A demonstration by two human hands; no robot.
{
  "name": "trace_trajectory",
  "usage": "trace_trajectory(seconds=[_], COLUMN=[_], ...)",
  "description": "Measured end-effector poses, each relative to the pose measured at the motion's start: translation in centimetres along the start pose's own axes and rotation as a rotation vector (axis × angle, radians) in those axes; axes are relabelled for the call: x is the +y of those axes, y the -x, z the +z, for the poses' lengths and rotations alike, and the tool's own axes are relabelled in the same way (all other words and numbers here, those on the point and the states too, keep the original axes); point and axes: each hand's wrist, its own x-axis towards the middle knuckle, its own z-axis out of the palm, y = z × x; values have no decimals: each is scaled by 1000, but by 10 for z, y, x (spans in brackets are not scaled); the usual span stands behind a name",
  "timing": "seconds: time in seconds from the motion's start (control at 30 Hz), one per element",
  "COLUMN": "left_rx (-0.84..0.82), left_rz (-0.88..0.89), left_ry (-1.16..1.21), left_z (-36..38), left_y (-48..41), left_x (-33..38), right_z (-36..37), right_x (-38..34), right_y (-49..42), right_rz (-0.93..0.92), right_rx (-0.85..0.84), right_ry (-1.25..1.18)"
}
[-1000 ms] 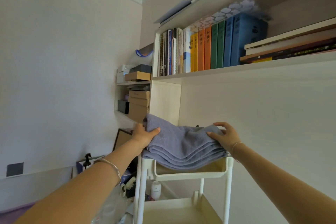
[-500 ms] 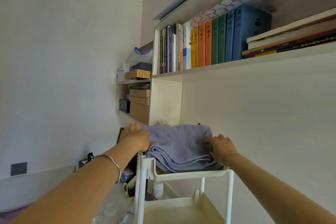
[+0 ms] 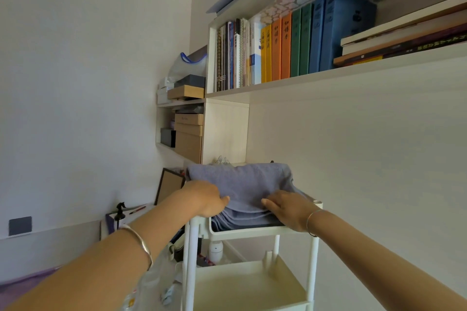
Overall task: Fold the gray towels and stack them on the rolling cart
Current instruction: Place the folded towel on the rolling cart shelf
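Note:
A stack of folded gray towels [image 3: 242,184] lies in the top tray of the white rolling cart [image 3: 252,231]. My left hand [image 3: 206,197] is at the stack's near left corner, fingers curled down over the edge and thumb on the top towel. On the near right side my right hand [image 3: 286,207] rests with fingers stretched leftward along the folded edges. Both wrists wear thin bangles. The fingertips of my left hand are hidden behind the hand.
The cart's lower tray [image 3: 250,288] sits below. A white wall shelf [image 3: 328,76] with upright books hangs above the cart. Cardboard boxes [image 3: 188,139] fill a side shelf to the left. A picture frame [image 3: 169,184] and clutter stand on the floor left of the cart.
The towel stack went down from above the cart into the top tray. Both hands slid from the stack's sides to its near edge.

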Motion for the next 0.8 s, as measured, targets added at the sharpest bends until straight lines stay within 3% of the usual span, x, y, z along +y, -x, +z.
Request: trace_trajectory(seconds=[0.1,0.23,0.37,0.43,0.5,0.8], left_rx=[-19,36,306,482,551,523], left_rz=[-4,28,137,206,271,625], left_ry=[43,60,-154,-276,-236,-54], left_z=[5,12,18,22,25,54], left_y=[4,11,32,39,44,52], left_x=[-2,-3,3,9,20,139], right_z=[17,31,30,25,17,-9], right_x=[4,3,2,7,14,54], right_y=[5,19,47,63,85,243], right_rz=[-29,-15,-63,-95,-86,395], right_rx=[76,199,277,318,354,369], right_ry=[53,-73,-213,-135,-3,107])
